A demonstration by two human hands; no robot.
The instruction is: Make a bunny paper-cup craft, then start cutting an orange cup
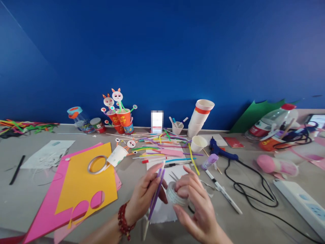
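Note:
My left hand (147, 193), a red bead bracelet at its wrist, has its fingers closed around purple pipe cleaners (156, 196). A pale wooden stick (145, 230) runs along them and juts out below. In my right hand (194, 200) is a whitish roll (175, 195), gripped between fingers and thumb; whether it is tape or string I cannot tell. Grey scissor blades (174, 176) show just behind the roll, their handles mostly hidden by that hand. White paper (165, 215) lies beneath both hands.
Yellow card (86, 183) and pink card lie left, with a tape roll (98, 165) and a decorated paper cup (117, 156) on top. Loose pipe cleaners (165, 139) spread ahead. To the right are a blue glue gun (223, 150), its looping cord, a marker (223, 191) and a power strip (302, 203).

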